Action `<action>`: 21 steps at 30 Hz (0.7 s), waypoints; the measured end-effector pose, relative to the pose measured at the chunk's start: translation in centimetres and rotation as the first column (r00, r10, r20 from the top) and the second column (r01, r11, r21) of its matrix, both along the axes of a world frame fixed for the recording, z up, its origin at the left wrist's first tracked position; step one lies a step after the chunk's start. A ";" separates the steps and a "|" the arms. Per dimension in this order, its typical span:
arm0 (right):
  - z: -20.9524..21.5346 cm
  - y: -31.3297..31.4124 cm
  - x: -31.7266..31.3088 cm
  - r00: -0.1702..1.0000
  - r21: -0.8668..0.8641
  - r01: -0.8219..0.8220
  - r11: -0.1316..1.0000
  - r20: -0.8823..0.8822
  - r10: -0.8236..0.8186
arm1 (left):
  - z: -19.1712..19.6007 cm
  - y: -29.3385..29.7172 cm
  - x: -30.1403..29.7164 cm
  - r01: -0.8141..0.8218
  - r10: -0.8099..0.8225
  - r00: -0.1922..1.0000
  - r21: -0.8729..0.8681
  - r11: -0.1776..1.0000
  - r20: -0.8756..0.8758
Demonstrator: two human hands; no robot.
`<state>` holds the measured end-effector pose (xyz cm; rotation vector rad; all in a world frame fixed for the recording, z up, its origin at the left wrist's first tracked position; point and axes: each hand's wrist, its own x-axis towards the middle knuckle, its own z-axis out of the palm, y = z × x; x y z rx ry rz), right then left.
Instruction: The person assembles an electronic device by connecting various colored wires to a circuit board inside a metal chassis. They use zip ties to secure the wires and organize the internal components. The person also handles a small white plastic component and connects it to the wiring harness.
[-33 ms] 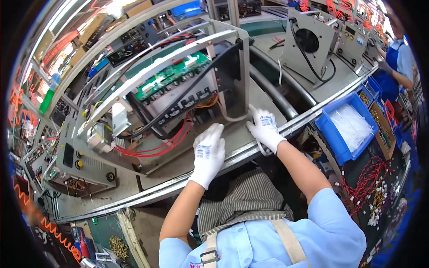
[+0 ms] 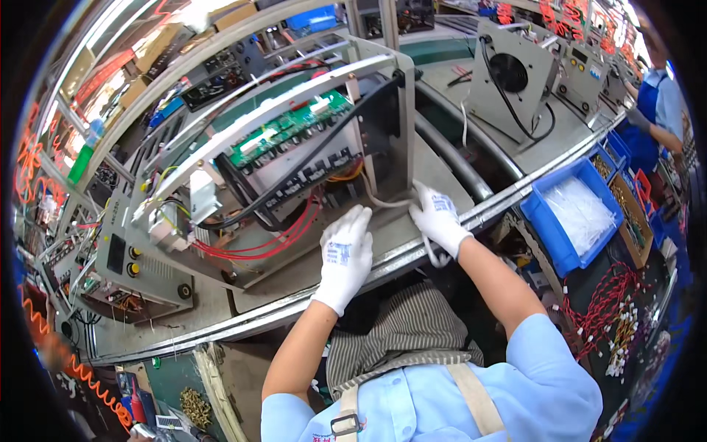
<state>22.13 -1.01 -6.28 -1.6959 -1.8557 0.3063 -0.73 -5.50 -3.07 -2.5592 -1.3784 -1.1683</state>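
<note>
Right hand held pale cable; looked light, bendy, best pinched mid-length. Left hand near metal chassis, narrow; couldn't tell if holding.

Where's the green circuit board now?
In the head view, the board is left of upper centre, inside the open chassis, above the red wires.

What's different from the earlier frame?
The pale cable forms a slightly fuller loop, hanging lower below the right hand. The whole view shifted slightly. No visible grab or release; the left hand stays beside the machine frame.
</note>
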 end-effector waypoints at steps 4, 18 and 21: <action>3.6 -5.0 -0.6 0.831 -0.160 -0.448 0.880 -0.437 0.344 | 2.8 -2.2 -1.4 -0.048 0.042 0.982 -0.031 0.998 -0.182; 15.7 -5.8 -3.6 0.790 0.584 -0.494 0.644 -0.007 0.613 | 16.8 -6.3 0.0 0.519 -0.527 0.796 0.111 0.847 0.297; 18.7 -6.9 -8.6 0.350 0.535 -0.782 0.320 -0.049 0.936 | 17.7 -10.8 -2.4 0.461 -0.313 0.701 -0.073 0.884 0.641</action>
